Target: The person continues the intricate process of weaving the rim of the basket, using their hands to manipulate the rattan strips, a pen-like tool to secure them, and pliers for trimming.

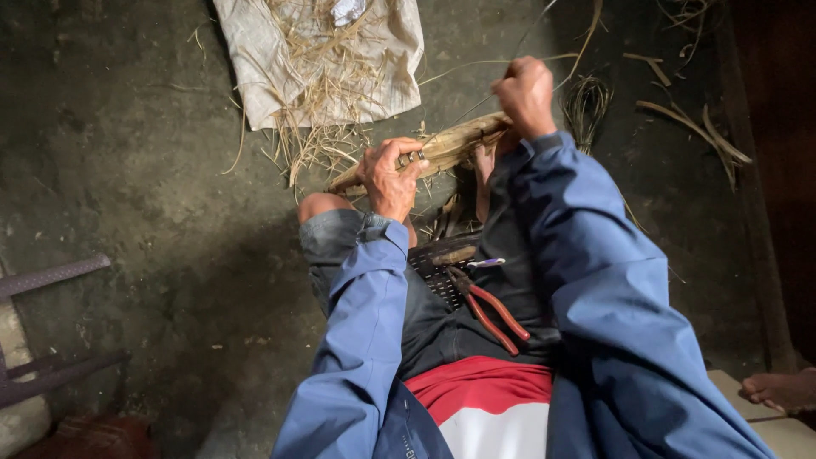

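Both arms reaching forward and down, in blue sleeves, elbows bent. Left hand (389,177) lower and nearer the body, back of hand to camera, fingers curled tight in a grip, a ring showing on one finger. Right hand (524,95) higher and farther out, closed in a fist, knuckles up, wrist cocked back from the cuff. Hands apart, right above and beyond left. Left knee bare past a rolled dark short. A bare foot (780,390) at the lower right edge.
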